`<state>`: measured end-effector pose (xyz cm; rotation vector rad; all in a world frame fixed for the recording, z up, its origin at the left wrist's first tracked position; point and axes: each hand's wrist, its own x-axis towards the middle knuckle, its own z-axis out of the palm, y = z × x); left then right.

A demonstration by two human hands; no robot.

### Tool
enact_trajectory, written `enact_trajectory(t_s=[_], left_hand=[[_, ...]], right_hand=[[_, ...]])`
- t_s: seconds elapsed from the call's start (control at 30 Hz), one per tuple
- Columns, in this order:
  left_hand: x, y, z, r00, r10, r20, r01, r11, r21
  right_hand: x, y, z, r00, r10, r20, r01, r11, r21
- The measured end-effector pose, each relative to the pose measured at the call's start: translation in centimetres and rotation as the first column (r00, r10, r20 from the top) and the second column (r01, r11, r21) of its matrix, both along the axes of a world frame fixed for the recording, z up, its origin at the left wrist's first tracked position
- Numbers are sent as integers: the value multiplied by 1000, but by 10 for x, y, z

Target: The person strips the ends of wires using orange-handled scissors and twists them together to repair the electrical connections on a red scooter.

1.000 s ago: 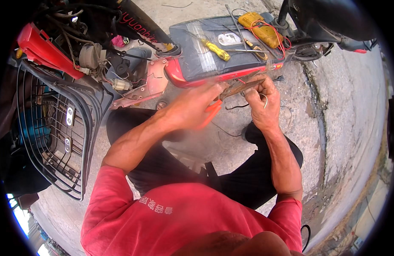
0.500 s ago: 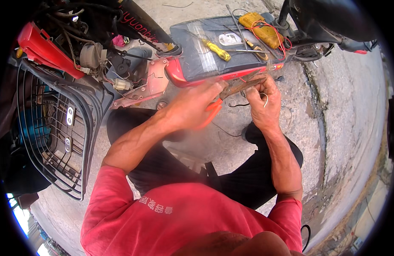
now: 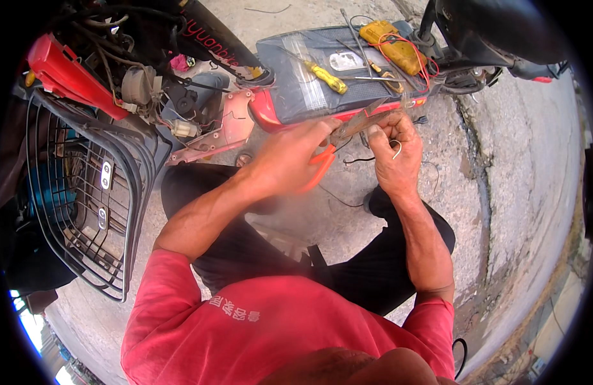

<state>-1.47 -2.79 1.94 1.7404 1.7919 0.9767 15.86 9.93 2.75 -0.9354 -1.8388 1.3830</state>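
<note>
We find both hands at work just above the centre of the frame, in front of the scooter's dark footboard (image 3: pixel 277 70). The left hand (image 3: pixel 296 153) is curled around a cutting tool (image 3: pixel 346 133) with orange handles (we note that its fingers are partly blurred, so the exact hold is hard to certify). The right hand (image 3: pixel 400 160) has thumb and forefinger pressed together, and a pale strand (image 3: pixel 400 148) curves out of that pinch; the pinched portion is hidden from us.

We record the governing relation as follows. The tool's long axis slants from the handles at lower left to the blades at upper right, so the blades point from the left grip across to the right fingers. The pale strand lies to the right of the left grip, and the right hand is plainly the nearer to it. The blades appear somewhat parted beside the right thumb; we cannot tell whether they touch anything.

A dark cable (image 3: pixel 359 160) hangs between the hands, just left of the right one. On the footboard we list a yellow-handled screwdriver (image 3: pixel 326 77) and a yellow meter (image 3: pixel 397 50) with red leads (image 3: pixel 427 80). A black wire basket (image 3: pixel 131 215) stands at the left of the frame.
</note>
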Motion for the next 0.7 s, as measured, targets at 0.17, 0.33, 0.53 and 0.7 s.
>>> enact_trajectory(t_s=[0.17,0.33,0.53,0.7], left_hand=[[-5,3,7,956,57,288,14,971,-238],[0,3,6,945,84,317,-35,987,-159],[-4,4,11,958,61,279,14,966,-260],[1,2,14,965,-16,263,75,974,-216]], right_hand=[[0,1,0,999,-27,-39,27,1000,-5],[1,0,0,999,-23,-37,23,1000,-1],[2,-1,-1,998,-29,-54,30,999,15],[2,-1,-1,998,-40,-51,41,999,20]])
